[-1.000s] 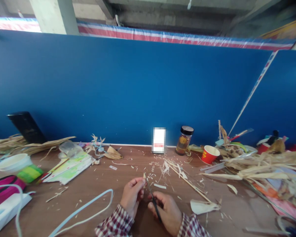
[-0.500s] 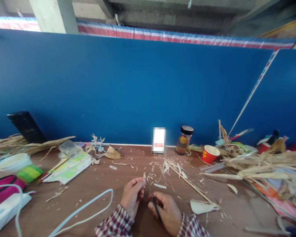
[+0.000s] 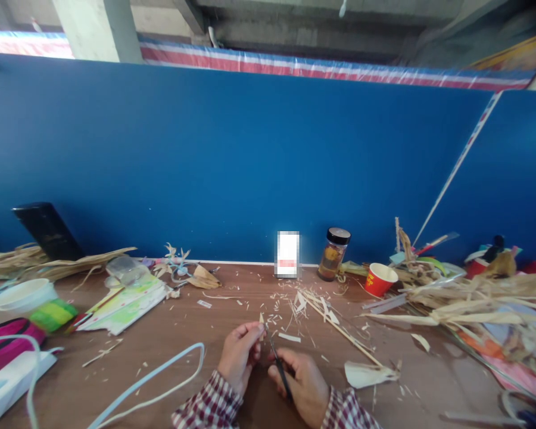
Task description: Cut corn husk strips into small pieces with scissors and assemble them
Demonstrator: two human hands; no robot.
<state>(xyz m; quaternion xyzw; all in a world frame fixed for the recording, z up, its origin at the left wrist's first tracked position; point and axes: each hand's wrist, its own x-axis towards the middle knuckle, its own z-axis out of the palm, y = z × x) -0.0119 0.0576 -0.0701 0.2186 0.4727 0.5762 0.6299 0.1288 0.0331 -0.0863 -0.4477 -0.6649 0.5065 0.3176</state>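
My left hand [image 3: 242, 353] is closed in a pinch on a small pale piece of dried corn husk [image 3: 262, 320], whose tip sticks up past the thumb and index finger. My right hand [image 3: 301, 381] is closed around a slim dark tool [image 3: 282, 374] with a thin pointed end. That point reaches up and left, close beside the husk piece; whether they touch is too fine to tell. The fingers hide much of both items. Pale clippings [image 3: 274, 307] lie scattered on the brown table [image 3: 232, 319] beyond my hands.
A lidded jar of amber liquid [image 3: 335, 253] and a red paper cup [image 3: 381, 280] stand behind. Dried husks [image 3: 473, 301] are heaped at right. Thin sticks [image 3: 339, 326] lie near my right hand. A white cable [image 3: 161, 363] loops left, near a power strip [image 3: 15, 381].
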